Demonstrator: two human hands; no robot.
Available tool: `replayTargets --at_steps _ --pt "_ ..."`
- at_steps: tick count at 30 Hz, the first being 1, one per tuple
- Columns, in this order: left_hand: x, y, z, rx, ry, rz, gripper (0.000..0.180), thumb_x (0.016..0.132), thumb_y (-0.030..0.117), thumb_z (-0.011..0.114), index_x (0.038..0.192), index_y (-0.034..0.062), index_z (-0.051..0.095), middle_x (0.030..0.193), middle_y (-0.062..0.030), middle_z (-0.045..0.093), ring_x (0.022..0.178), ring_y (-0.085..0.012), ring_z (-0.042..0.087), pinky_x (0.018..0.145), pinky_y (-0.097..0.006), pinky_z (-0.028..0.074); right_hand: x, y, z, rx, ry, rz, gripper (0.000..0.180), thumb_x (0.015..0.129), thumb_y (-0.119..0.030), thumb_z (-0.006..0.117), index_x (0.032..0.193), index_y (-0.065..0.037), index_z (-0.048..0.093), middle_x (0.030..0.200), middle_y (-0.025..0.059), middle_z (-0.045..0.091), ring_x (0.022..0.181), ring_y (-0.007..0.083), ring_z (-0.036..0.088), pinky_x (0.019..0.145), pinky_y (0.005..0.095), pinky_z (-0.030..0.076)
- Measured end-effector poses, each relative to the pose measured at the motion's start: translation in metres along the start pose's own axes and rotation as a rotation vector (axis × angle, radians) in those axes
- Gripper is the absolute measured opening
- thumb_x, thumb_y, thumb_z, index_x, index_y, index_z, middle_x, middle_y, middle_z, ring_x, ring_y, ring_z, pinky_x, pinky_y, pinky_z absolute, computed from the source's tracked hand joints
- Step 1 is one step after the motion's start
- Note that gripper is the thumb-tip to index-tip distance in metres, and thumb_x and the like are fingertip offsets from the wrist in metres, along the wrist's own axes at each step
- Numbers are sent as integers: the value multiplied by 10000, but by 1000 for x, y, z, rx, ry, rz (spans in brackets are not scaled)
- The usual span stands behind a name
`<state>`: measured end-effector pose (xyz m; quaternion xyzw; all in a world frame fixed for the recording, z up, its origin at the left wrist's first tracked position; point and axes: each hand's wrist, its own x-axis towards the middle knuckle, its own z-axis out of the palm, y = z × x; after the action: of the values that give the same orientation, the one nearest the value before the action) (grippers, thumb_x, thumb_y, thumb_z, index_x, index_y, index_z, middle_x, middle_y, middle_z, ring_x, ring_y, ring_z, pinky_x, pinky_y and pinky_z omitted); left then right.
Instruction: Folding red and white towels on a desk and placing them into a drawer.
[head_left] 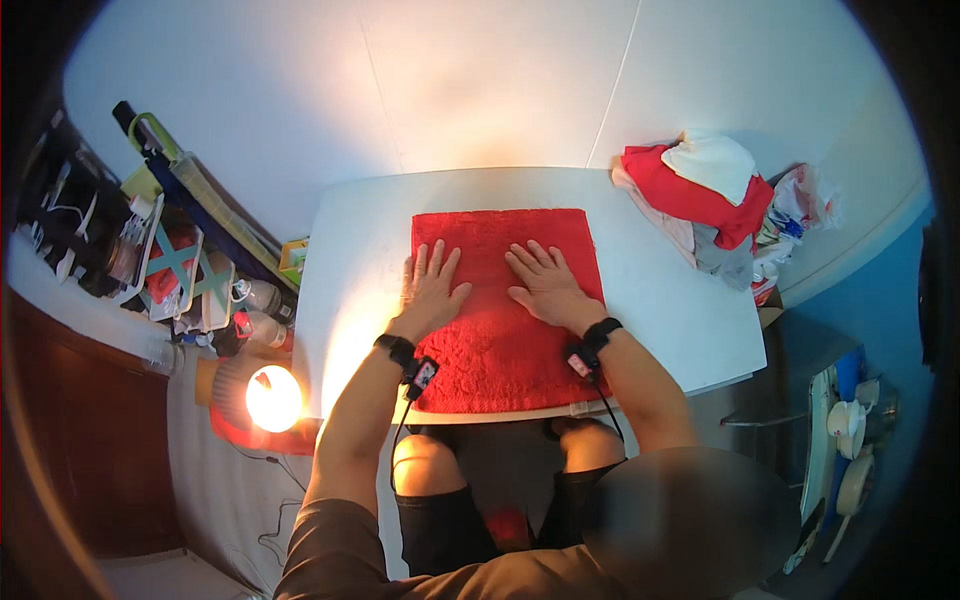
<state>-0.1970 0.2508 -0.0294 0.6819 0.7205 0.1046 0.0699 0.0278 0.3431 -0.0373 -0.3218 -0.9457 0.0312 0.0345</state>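
A red towel (pixel 500 360) lies spread flat on the white table (pixel 690 330), its near edge close to the table's front edge. My left hand (pixel 432 295) rests palm down on the towel's left part, fingers stretched and spread. On the right part lies my right hand (pixel 550 290), also flat with its fingers apart. Bare towel shows between the two hands. Each wrist wears a black strap with a small device and a cable; nothing is held in either hand.
A pile of red, white and grey cloths (pixel 705 190) sits at the table's far right corner, beside plastic bags (pixel 795 215). A lit lamp (pixel 273 398) stands left of the table. Shelves with bottles (pixel 258 295) are farther left; a rack with tape rolls (pixel 855 480) is at right.
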Motion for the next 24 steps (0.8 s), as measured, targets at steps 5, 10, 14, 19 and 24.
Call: replayTargets --at_steps 5,10,14,19,24 --pt "-13 -44 1 61 -33 48 701 948 486 404 1504 91 243 1570 -149 198 1460 -356 112 1167 -537 65 -34 74 -9 51 24 171 566 955 -337 484 1442 -75 361 1528 133 302 1415 327 254 1126 536 207" --pt "31 -71 -18 84 342 242 471 863 123 596 1312 45 480 1456 -210 361 1354 -391 315 1094 -533 276 -7 124 -32 135 158 118 494 906 -186 559 1362 -36 444 1416 177 429 1288 361 415 1047 492 343" --pt "76 -70 -8 -96 319 172 470 853 67 576 1312 43 475 1372 -218 452 1281 -387 412 1064 -471 345 40 132 -32 315 241 56 453 842 -89 577 1284 -18 508 1166 237 581 1089 402 543 932 429 448" --pt "85 -61 9 -111 371 52 433 819 45 586 1247 30 522 1120 -178 564 1052 -357 543 909 -461 457 66 132 -25 160 110 122 296 772 -39 571 1063 -19 623 964 221 618 977 400 571 865 464 464" --pt "84 -55 -6 -128 361 -48 231 781 56 620 1009 41 653 952 -141 584 963 -332 552 838 -434 476 53 122 -44 237 145 208 150 722 -43 608 866 -26 646 892 187 618 871 378 567 769 452 464"
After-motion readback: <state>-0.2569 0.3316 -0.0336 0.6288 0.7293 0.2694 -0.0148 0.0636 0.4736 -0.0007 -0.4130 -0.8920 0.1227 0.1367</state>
